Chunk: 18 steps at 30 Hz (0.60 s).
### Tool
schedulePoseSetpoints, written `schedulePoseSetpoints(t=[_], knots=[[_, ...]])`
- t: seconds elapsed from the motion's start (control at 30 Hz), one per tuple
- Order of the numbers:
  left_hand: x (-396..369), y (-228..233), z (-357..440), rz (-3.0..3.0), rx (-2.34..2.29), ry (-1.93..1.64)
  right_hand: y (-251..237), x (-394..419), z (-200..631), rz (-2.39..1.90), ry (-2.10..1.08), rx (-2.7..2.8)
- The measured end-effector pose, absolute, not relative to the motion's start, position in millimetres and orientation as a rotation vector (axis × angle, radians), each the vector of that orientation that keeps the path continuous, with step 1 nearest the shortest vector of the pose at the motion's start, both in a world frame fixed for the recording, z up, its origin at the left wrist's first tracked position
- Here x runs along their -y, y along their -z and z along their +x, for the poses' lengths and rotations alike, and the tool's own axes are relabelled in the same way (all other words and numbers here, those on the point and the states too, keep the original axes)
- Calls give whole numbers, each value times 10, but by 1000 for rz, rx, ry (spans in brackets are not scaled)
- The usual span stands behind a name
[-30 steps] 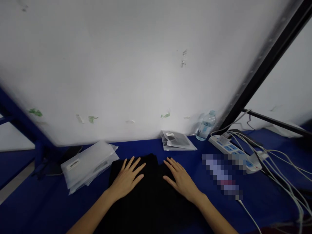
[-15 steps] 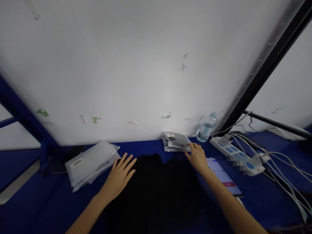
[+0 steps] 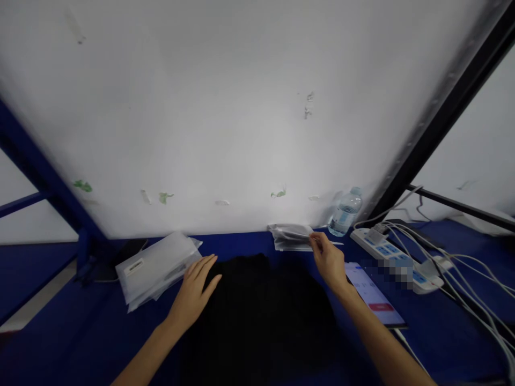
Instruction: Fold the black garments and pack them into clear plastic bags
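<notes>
A folded black garment [image 3: 257, 311] lies on the blue table [image 3: 60, 332] in front of me. My left hand [image 3: 195, 289] rests flat on its left edge, fingers together. My right hand [image 3: 328, 260] is at the small stack of clear plastic bags [image 3: 292, 236] by the white wall, and its fingers pinch the near right edge of the top bag, which is lifted a little.
A larger pile of clear bags [image 3: 156, 265] lies at the left. A phone [image 3: 376, 295] with a lit screen lies right of the garment. Behind it are a water bottle [image 3: 345, 213], a power strip [image 3: 398, 260] and several white cables [image 3: 462, 273].
My right hand left the garment, reached to the small stack of bags and took hold of the top one. My left hand slid to the garment's left edge.
</notes>
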<state>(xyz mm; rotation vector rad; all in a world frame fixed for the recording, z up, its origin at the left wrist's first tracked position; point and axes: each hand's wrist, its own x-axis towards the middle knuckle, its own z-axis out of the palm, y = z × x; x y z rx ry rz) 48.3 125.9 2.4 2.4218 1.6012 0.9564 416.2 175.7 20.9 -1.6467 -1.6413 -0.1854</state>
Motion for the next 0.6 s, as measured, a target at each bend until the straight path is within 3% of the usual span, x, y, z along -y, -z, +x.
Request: schedulePoseSetpoints(t=[0.23,0.43,0.6], knots=[[-1005,-688,1007,2057,-1249,-1357,-629,-1158,3490,-1261,-12,1661],[-740,-544,771,2061,-1324,-1374,-483,-761,3115,-1148,-293,1863],[-550,-428,708,2103,-1322,-1341,-654,-610,2830,-992,-111,2024]])
